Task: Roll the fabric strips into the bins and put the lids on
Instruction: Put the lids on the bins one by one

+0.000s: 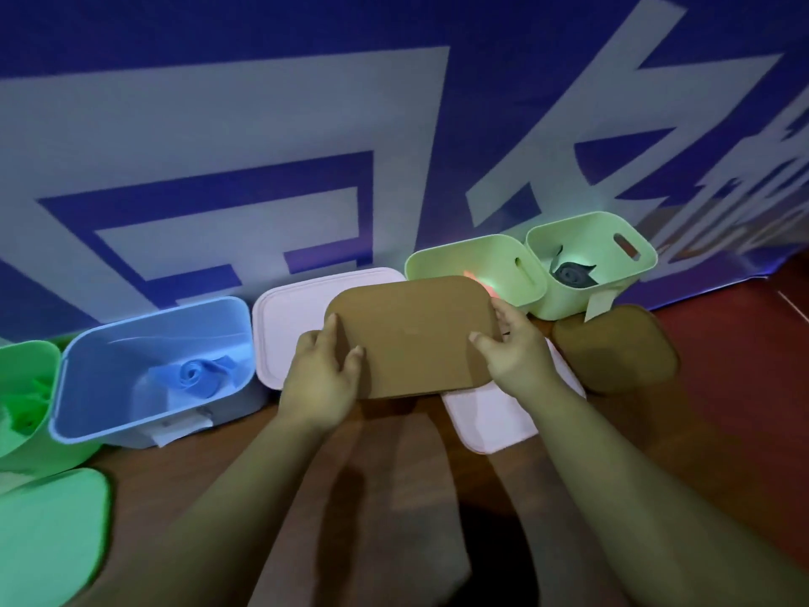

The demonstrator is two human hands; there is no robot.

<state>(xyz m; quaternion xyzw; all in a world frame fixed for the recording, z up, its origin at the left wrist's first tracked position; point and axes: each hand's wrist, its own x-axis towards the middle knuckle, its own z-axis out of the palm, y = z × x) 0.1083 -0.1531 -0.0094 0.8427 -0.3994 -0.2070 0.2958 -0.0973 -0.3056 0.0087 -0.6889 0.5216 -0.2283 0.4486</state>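
A brown lid (pixel 413 335) hangs in mid-air in the centre, gripped at its left edge by my left hand (pixel 321 372) and at its right edge by my right hand (pixel 516 350). Behind it stands a pink bin with its pink lid (pixel 291 317) on. To the left, an open blue bin (pixel 153 365) holds a rolled blue strip (pixel 197 372). Two pale green bins sit at the back right: one (pixel 455 260) shows an orange strip (pixel 483 280) past the brown lid, the other (pixel 591 260) holds a dark rolled strip (pixel 571 273).
A green bin (pixel 26 387) with green fabric stands at the far left, a green lid (pixel 48 532) lying in front of it. A second brown lid (pixel 617 348) and a pink lid (pixel 490 414) lie on the wooden table at right. A blue-and-white banner hangs behind.
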